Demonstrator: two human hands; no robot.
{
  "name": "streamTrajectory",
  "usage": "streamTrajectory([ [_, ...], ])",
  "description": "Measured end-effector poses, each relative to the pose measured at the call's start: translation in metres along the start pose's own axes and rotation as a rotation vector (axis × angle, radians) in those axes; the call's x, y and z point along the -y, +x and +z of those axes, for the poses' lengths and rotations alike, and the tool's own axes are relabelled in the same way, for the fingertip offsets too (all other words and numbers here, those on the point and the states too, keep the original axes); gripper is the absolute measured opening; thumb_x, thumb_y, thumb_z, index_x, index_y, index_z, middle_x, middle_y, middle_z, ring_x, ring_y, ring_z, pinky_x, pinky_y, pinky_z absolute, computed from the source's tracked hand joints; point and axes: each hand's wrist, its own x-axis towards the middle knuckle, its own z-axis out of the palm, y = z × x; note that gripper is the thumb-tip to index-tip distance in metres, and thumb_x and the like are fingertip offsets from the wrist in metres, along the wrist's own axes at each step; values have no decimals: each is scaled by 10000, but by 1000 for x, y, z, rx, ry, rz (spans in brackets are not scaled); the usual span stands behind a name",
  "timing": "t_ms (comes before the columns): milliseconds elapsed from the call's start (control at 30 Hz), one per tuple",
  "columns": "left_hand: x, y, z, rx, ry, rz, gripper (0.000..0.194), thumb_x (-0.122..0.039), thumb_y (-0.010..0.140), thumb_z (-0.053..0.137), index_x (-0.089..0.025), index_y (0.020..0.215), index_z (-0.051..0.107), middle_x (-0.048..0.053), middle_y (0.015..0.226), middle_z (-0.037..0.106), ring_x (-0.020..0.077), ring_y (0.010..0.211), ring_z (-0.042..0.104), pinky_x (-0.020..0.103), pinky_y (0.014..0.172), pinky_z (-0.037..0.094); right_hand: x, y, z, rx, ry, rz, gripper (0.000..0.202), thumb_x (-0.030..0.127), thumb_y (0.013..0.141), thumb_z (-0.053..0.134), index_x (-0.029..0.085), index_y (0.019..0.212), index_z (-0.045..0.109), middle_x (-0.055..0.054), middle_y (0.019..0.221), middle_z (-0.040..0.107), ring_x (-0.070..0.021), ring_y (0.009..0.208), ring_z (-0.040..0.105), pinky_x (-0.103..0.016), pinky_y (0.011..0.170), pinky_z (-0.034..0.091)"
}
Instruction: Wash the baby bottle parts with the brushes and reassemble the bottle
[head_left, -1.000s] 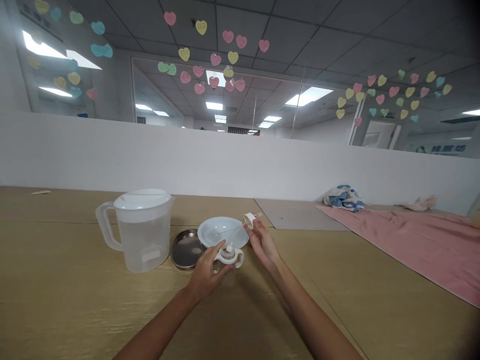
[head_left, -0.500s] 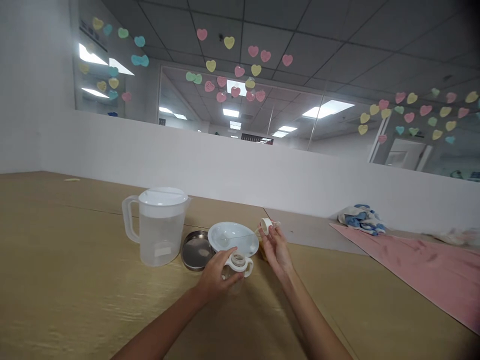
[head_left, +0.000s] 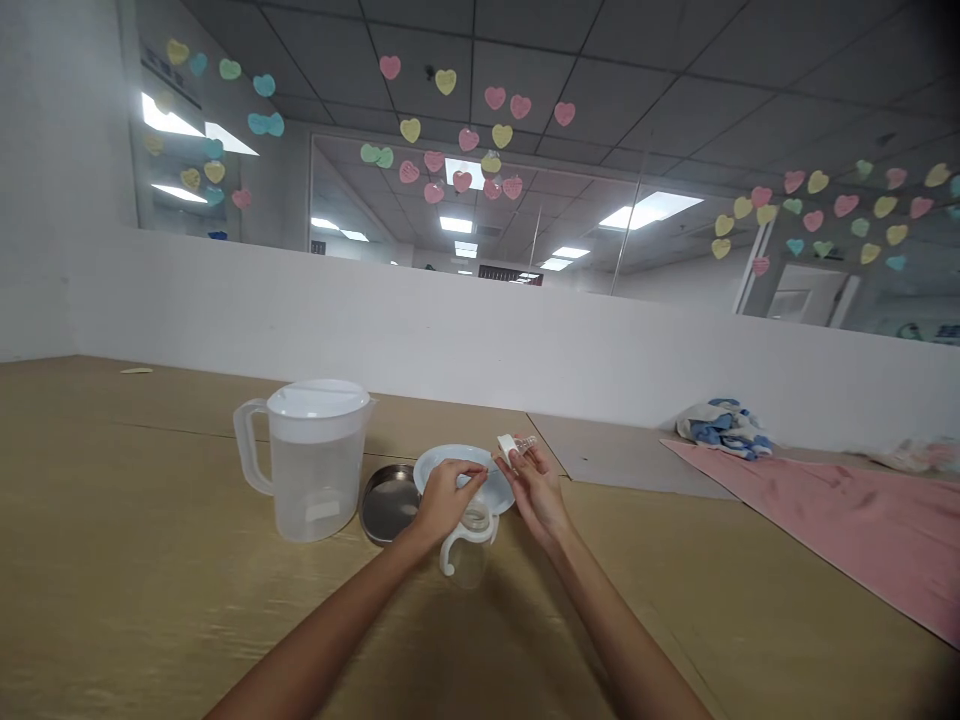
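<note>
My right hand holds a baby bottle nipple with a white collar, tipped sideways above the bowl. From the collar a thin straw runs left toward my left hand, whose fingertips are pinched together at it. Below my hands the clear baby bottle stands upright and uncapped on the table, its white two-handled ring around the neck. Behind it is a pale blue-white bowl, partly hidden by my left hand. A round metal dish lies left of the bowl.
A translucent lidded pitcher stands to the left on the brown table. At the right are a pink cloth and a crumpled blue-and-white cloth. A white wall borders the back.
My left hand has let go of the bottle and moved up to the straw. My right hand has brought the nipple slightly left, turning it. The view has shifted slightly.
</note>
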Motion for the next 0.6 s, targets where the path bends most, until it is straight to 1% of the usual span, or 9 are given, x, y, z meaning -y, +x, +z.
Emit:
streamTrajectory([
  [100,4,12,1,32,-11,-36,234,-325,807,528,-180,863,703,56,912,712,211,886,634,352,844,469,1,0,-4,-11,3,18,355,253,518,813,204,819,632,9,869,640,-150,832,613,-355,896,492],
  [233,15,18,-8,24,109,-20,234,-334,798,528,-204,858,713,56,910,717,223,891,636,357,834,466,7,2,-17,-74,-56,-25,350,291,530,807,211,821,631,-3,898,642,-156,853,602,-331,829,513],
  [333,26,19,-16,111,228,-72,227,-326,778,536,-208,843,719,56,892,722,220,847,647,334,777,478,7,3,-24,-95,-136,-35,356,336,544,796,218,838,634,-10,910,649,-162,866,602,-306,788,514],
  [400,32,20,-18,185,284,-123,190,-299,736,567,-203,781,724,50,809,728,216,766,655,319,723,485,5,2,-26,-97,-197,-18,371,347,539,795,214,847,637,-16,925,658,-163,873,605,-287,775,505],
  [467,35,20,-17,222,310,-149,152,-268,688,601,-203,748,724,42,724,724,214,704,654,316,700,486,2,1,-27,-91,-256,1,388,338,522,800,204,849,641,-24,931,665,-171,888,608,-283,785,492],
  [533,35,21,-17,221,320,-147,195,-257,677,611,-208,830,721,46,754,724,218,727,655,324,722,486,0,1,-26,-75,-315,6,408,314,499,805,192,854,646,-34,933,670,-184,908,604,-294,805,477],
  [600,29,21,-16,191,270,-124,305,-260,707,591,-204,992,681,63,884,717,220,820,649,330,771,484,-2,0,-24,-54,-386,-6,430,287,480,804,181,867,650,-44,933,669,-195,911,598,-307,801,471],
])
